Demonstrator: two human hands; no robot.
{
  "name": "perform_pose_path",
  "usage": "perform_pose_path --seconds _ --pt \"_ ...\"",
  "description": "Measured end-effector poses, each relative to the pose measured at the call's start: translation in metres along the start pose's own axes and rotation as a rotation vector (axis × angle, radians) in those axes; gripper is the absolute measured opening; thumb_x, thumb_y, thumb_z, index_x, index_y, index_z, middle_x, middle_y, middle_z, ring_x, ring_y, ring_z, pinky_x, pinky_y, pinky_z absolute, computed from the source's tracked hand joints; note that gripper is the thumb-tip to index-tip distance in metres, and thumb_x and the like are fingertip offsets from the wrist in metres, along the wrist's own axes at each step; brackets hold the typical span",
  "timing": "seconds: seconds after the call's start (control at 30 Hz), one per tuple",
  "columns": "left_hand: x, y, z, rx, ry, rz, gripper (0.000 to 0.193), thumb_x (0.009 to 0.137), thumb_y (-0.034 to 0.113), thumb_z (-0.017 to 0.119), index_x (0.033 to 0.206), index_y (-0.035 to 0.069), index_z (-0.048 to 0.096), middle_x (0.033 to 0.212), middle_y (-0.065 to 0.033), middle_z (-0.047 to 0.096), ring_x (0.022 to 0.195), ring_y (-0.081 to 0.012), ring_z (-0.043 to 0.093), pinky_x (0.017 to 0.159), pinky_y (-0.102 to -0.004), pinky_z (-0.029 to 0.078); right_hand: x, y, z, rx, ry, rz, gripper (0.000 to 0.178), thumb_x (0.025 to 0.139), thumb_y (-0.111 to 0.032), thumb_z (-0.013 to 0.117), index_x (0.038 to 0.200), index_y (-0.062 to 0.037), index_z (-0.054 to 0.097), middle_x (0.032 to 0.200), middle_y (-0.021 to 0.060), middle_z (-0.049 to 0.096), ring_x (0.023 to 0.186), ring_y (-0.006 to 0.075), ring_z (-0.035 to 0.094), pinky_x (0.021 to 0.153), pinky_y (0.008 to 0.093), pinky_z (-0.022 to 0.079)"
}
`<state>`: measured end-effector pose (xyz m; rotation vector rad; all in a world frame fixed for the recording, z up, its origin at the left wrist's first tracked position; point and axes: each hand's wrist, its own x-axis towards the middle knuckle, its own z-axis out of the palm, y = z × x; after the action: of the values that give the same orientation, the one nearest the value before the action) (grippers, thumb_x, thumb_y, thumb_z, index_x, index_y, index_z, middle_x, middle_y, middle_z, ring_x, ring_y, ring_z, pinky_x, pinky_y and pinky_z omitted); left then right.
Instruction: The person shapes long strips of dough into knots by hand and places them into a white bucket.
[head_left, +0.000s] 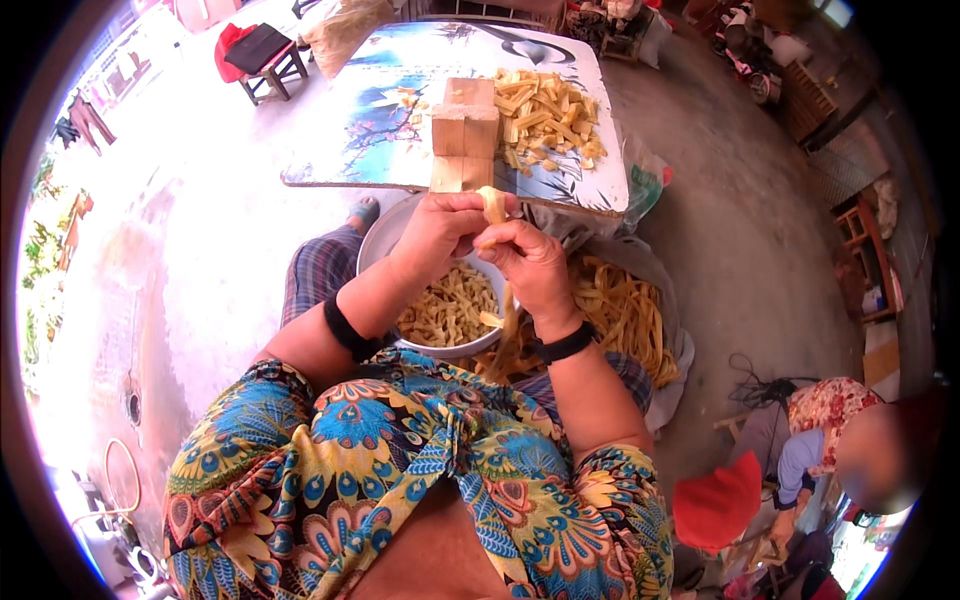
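Note:
Close together above a white basin (377, 240), my left hand (440, 228) and my right hand (532, 268) pinch a long, flat, yellowish strip (493, 205). The strip bends between my fingertips, and its tail (509, 318) hangs below my right hand. In the basin lies a heap of small yellowish pieces (447, 305). Right of the basin, many long yellow strips (622, 312) fill a pale, open bag (683, 350). What the strip is made of cannot be told. My fingers partly cover it.
Ahead stands a low table (375, 120) with a printed top, holding a wooden block (465, 130) and a pile of cut yellow pieces (550, 115). A stool (268, 65) is at the far left. At lower right, another person's hand (783, 527) works near a red cloth (716, 503).

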<state>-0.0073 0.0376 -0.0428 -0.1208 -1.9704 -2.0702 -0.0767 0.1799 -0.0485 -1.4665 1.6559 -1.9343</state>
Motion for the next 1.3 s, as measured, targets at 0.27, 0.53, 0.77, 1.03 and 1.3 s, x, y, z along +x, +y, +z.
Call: perform_pose_path --seconds 0.27,0.53,0.77,1.03,1.3 --pt "0.008 -0.005 0.002 -0.202 -0.05 0.171 0.016 0.082 -0.004 0.052 0.078 0.003 0.066 0.12 -0.0079 0.051 0.063 -0.0043 0.049 0.052 -0.0174 0.039 0.005 0.007 -0.006 0.943 0.109 0.407 0.005 0.081 -0.013 0.064 0.085 -0.0109 0.061 0.068 -0.0009 0.056 0.049 0.0025 0.039 0.039 0.014 0.024" --pt "0.002 -0.002 0.008 0.269 0.022 0.219 0.021 0.085 -0.002 0.053 0.102 0.004 0.065 0.127 -0.0087 0.048 0.076 -0.0086 0.055 0.061 -0.0199 0.045 0.008 -0.006 -0.014 0.458 0.17 0.527 0.005 0.078 -0.006 0.067 0.079 -0.005 0.062 0.066 0.0006 0.059 0.048 0.0026 0.045 0.04 0.0161 0.032" --pt "-0.009 -0.013 -0.004 0.617 0.089 0.156 0.009 0.081 0.006 0.061 0.088 0.003 0.065 0.078 -0.0012 0.058 0.068 -0.0127 0.055 0.059 -0.0247 0.046 0.003 -0.006 -0.023 -0.129 0.027 0.34 0.011 0.078 -0.001 0.065 0.076 0.0003 0.054 0.07 0.0005 0.059 0.059 0.0056 0.052 0.053 0.0197 0.043" --pt "-0.014 0.006 0.021 -0.618 0.068 -0.382 0.01 0.086 0.005 0.051 0.08 0.001 0.057 0.102 -0.007 0.057 0.085 -0.0193 0.06 0.07 -0.03 0.054 0.004 -0.013 -0.038 0.35 -0.052 0.429 0.016 0.078 -0.002 0.066 0.082 -0.0056 0.051 0.071 -0.0005 0.057 0.061 0.0042 0.052 0.055 0.0181 0.043" --pt "-0.015 0.003 0.018 -0.408 0.185 -0.301 0.004 0.079 0.004 0.059 0.075 0.004 0.06 0.108 -0.0028 0.051 0.085 -0.013 0.054 0.07 -0.0278 0.047 0.002 -0.009 -0.042 0.37 -0.025 0.46 0.014 0.077 -0.002 0.064 0.081 -0.0064 0.052 0.069 -0.0031 0.055 0.058 0.002 0.048 0.051 0.0161 0.037"
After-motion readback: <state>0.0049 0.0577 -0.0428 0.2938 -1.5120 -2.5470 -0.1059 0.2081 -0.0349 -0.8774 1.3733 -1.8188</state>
